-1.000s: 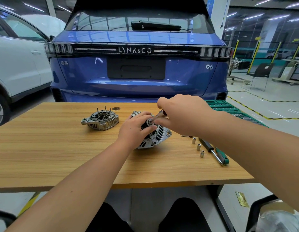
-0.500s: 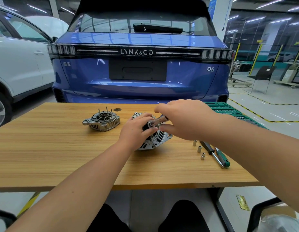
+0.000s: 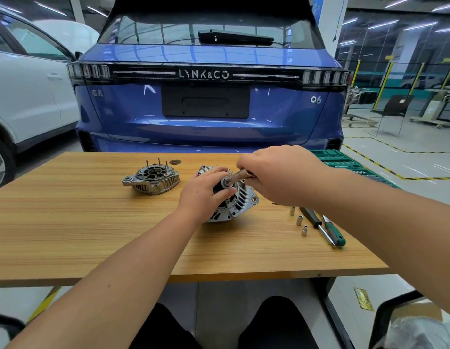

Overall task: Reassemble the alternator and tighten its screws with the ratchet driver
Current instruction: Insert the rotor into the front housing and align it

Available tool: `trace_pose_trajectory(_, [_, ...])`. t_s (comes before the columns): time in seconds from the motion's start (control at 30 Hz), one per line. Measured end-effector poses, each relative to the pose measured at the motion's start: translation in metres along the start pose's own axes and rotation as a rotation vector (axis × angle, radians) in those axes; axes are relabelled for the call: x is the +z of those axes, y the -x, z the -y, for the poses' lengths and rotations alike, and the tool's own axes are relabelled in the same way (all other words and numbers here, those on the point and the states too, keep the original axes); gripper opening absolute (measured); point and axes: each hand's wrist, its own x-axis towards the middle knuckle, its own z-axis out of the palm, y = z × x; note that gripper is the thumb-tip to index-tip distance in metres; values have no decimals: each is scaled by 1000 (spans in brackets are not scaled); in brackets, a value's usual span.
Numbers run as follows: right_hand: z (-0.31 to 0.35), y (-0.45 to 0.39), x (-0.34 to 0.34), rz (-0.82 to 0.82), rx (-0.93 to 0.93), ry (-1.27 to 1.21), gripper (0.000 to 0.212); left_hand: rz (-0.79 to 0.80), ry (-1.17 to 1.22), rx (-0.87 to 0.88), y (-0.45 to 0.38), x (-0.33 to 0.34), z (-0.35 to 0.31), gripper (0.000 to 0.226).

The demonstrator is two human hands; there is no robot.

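White car (image 3: 22,96) at far left edge, blue car (image 3: 208,107) rear-on behind the wooden table (image 3: 67,235). On the table's left-centre sits the loose alternator end housing (image 3: 151,178), studs pointing up, small dark disc (image 3: 175,162) just behind it. Left forearm comes in from lower left, angled up toward centre; left hand (image 3: 202,193) is wrapped over the alternator body (image 3: 237,200), fingers curled around its dark pulley end, thumb along the near side, gripping it steady. Alternator body rests on the table mid-centre, tilted, finned casing facing right. Right arm enters from the right edge, reaching across and slightly down; right hand (image 3: 279,175) is knuckles-up, fingers closed around the ratchet driver (image 3: 237,178), whose metal head meets the centre of the pulley end right by the left fingertips. Right of the alternator, three small sockets (image 3: 298,220) stand in a diagonal row, near a black-handled tool (image 3: 317,226) and a green-handled screwdriver (image 3: 333,231) lying side by side. Green tool case (image 3: 344,162) at the table's far right corner, partly hidden by the right arm.
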Motion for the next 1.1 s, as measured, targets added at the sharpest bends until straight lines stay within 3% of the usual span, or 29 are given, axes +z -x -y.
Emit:
trace_pose_trajectory(0.07, [0,-1,1,-13,19,53,30,-2,2,3,0,0,0,32])
trace_pose_trajectory(0.17, [5,-6,3,-38,183,40,58,-3,-4,10,1,0,0,35])
trace_pose_trajectory(0.23, [6,-7,4,-44,230,1,65,3,-9,13,1,0,0,35])
trace_pose_trajectory(0.47, [-1,-1,0,-55,-41,23,25,-12,15,15,1,0,0,29])
trace_pose_trajectory(0.67, [6,-5,5,-56,230,9,60,-28,-2,20,2,2,1,30])
trace_pose_trajectory(0.9, [-5,0,4,-78,-16,-27,34,-19,10,10,0,1,2,31])
trace_pose_trajectory(1.1, [3,-6,8,-98,191,17,61,-31,-10,17,2,3,3,34])
